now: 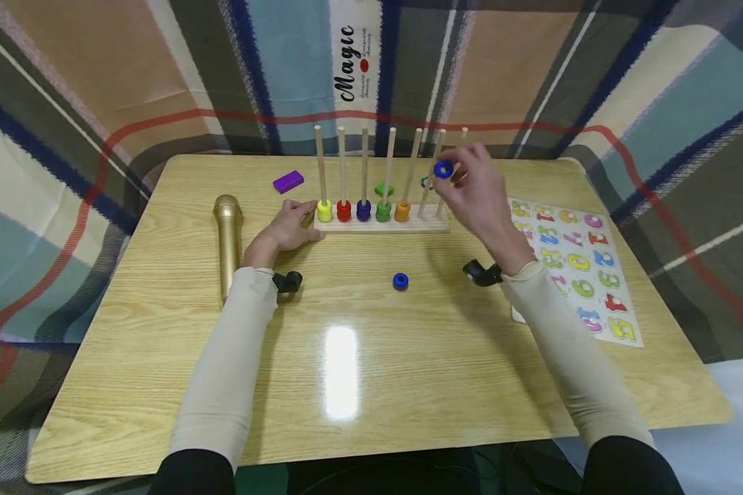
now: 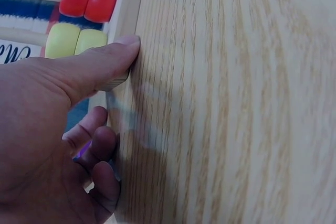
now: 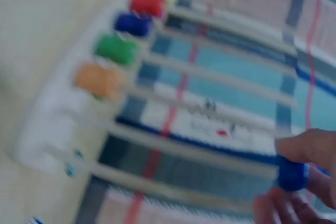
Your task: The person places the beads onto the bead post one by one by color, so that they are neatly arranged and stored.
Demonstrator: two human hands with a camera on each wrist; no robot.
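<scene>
A wooden peg rack (image 1: 378,226) with several upright pegs stands toward the back of the table. Yellow (image 1: 325,211), red (image 1: 344,211), dark blue (image 1: 363,211), green (image 1: 383,211) and orange beads (image 1: 402,211) sit low on its pegs; the two rightmost pegs carry none. My left hand (image 1: 285,228) grips the rack's left end, thumb (image 2: 113,61) against the front edge. My right hand (image 1: 478,199) pinches a blue bead (image 1: 443,169) near the tops of the right pegs; in the right wrist view this bead (image 3: 292,174) is beside a peg tip. Another blue bead (image 1: 400,281) lies on the table before the rack.
A gold cylinder (image 1: 228,237) lies left of my left hand. Behind the rack are a purple block (image 1: 288,181) and a green piece (image 1: 384,188), partly hidden by pegs. A sheet of colourful numbers (image 1: 585,275) lies at the right, under my right forearm.
</scene>
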